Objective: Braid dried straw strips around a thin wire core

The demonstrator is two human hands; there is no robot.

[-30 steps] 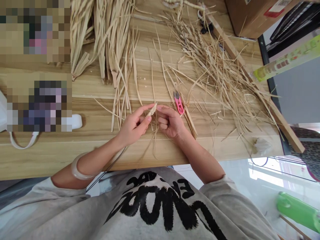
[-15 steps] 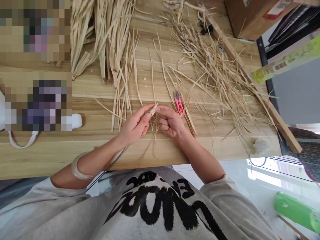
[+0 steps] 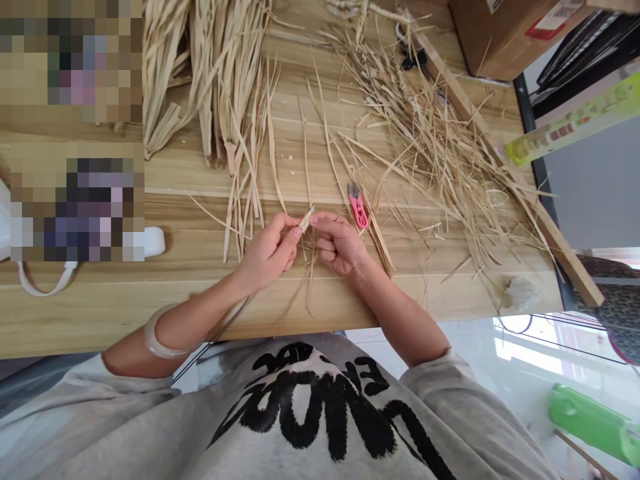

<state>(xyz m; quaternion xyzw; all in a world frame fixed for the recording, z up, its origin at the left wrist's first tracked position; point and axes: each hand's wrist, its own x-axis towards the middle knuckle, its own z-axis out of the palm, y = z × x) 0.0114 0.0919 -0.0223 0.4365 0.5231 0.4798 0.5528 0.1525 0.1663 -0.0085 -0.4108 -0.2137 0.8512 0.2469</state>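
Note:
Between the thumb and index finger of my left hand (image 3: pixel 271 252) is a small woven straw piece (image 3: pixel 307 220), pale and pointed, its tip facing up and right. My right hand (image 3: pixel 341 243) is closed, with thumb and index finger pinched at the right side of that piece. Whatever strand sits in the right pinch is too fine to make out. Thin loose straw ends (image 3: pixel 311 280) hang below the hands. Just right of my right hand lie pink thread snips (image 3: pixel 359 207), dark blades pointing away from me.
Bundles of dried straw leaves (image 3: pixel 205 80) lie at the back left. A heap of loose straw (image 3: pixel 425 127) spreads at the right beside a long wooden strip (image 3: pixel 565 247). A cardboard box (image 3: pixel 515 40) stands at the back right. Pixelated patches cover the left side.
My left index finger has bent and drawn back from the tip of the straw piece. My right hand stays almost in place at its side.

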